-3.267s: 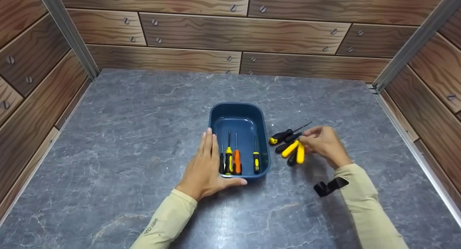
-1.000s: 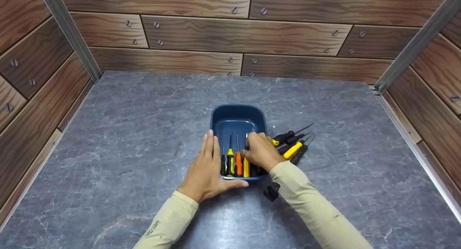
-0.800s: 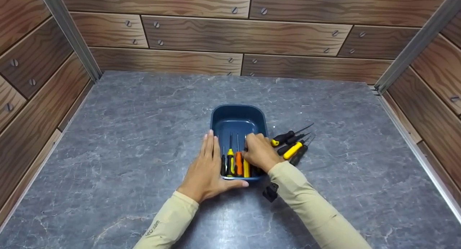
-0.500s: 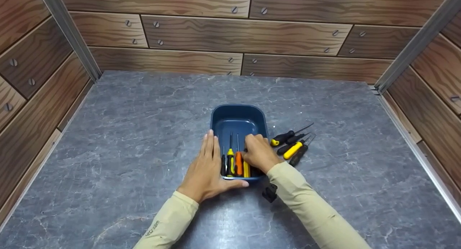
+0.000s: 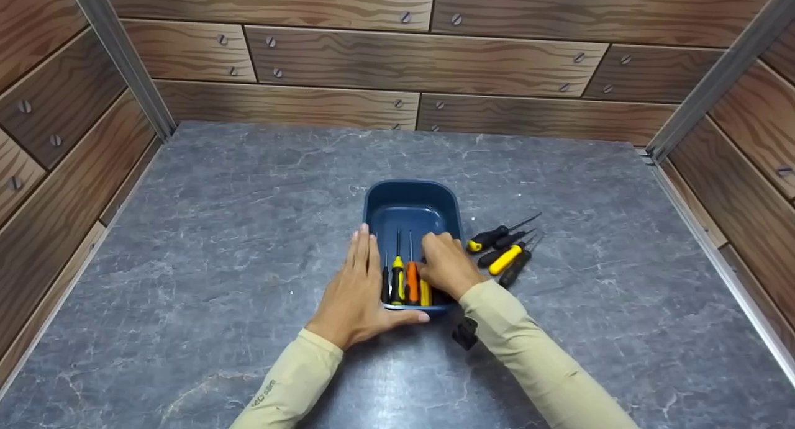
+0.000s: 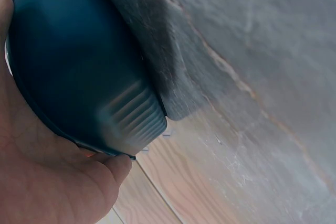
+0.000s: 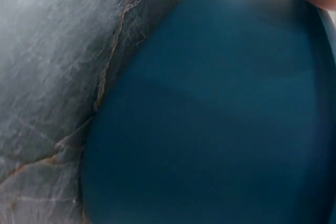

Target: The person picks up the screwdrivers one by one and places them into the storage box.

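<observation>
A blue tray (image 5: 410,196) stands mid-table, its outer wall (image 6: 79,51) filling much of the left wrist view. My left hand (image 5: 348,298) lies along its left side with straight fingers, the thumb across the near rim. Inside the tray, my right hand (image 5: 448,264) has curled fingers over a yellow-handled screwdriver (image 5: 425,293), whose shaft is hidden by the hand. To its left lie an orange screwdriver (image 5: 412,283), a yellow-and-black screwdriver (image 5: 397,281) and a thin black screwdriver (image 5: 386,285). In the right wrist view the tray wall (image 7: 210,108) blocks sight of the right fingers.
Right of the tray lies a loose pile of screwdrivers, among them a black-and-yellow screwdriver (image 5: 487,238), a yellow screwdriver (image 5: 506,259) and a black screwdriver (image 5: 515,269). A grey marbled table (image 5: 261,218) bears everything. Wood-patterned panels (image 5: 348,56) enclose its back and sides.
From the pile at the right, my right hand has come left into the tray with a yellow-handled screwdriver. Over the last second it has hardly shifted. The left hand keeps its place.
</observation>
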Action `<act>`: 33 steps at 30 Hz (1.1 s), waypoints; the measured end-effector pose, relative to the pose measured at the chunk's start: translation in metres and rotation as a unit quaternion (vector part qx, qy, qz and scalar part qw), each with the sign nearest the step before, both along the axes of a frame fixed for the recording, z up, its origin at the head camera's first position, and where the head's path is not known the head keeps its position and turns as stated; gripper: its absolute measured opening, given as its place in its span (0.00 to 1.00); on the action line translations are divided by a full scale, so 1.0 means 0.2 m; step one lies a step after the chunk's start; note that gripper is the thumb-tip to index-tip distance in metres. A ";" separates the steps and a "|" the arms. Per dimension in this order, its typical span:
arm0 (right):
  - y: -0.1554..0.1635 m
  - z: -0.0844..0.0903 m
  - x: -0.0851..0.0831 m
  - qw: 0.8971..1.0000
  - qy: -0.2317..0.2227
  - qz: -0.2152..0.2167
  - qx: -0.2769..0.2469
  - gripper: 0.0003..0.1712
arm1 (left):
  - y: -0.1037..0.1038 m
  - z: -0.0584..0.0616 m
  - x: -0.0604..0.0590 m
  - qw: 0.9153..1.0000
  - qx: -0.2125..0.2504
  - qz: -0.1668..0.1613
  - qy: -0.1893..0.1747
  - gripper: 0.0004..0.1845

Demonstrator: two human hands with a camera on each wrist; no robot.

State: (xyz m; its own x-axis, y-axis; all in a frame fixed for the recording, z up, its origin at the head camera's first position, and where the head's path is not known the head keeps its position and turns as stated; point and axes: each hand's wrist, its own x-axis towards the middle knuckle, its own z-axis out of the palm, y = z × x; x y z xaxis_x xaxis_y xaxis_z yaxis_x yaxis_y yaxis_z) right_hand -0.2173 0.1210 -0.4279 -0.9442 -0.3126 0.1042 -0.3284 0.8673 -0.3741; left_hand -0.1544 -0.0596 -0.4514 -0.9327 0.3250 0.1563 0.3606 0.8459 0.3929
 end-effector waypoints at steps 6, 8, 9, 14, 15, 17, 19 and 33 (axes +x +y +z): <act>0.00 0.00 0.01 1.000 0.000 0.000 -0.001 0.15 | 0.00 0.00 0.00 1.000 0.002 0.001 -0.003 0.78; 0.00 0.00 0.01 1.000 -0.003 -0.001 0.000 0.15 | 0.00 0.00 0.00 1.000 0.005 0.002 -0.006 0.78; 0.00 0.00 0.01 1.000 -0.004 -0.002 0.000 0.15 | 0.00 0.00 0.00 1.000 0.006 0.002 -0.006 0.78; 0.00 0.01 0.01 1.000 0.002 -0.002 -0.003 0.15 | 0.00 0.00 0.00 1.000 0.008 0.002 -0.010 0.78; 0.00 0.01 0.01 1.000 0.006 -0.001 -0.004 0.15 | 0.00 0.00 0.00 1.000 0.008 0.002 -0.010 0.78; 0.01 0.01 0.01 1.000 0.021 0.000 -0.005 0.15 | 0.00 0.00 0.00 1.000 0.008 0.001 -0.010 0.78; 0.01 0.01 0.01 0.999 0.037 -0.002 -0.005 0.15 | 0.00 0.00 0.00 1.000 0.006 0.000 -0.008 0.78; 0.15 0.09 -0.04 0.980 0.187 -0.048 -0.056 0.07 | 0.00 0.00 0.00 1.000 0.001 -0.003 0.012 0.79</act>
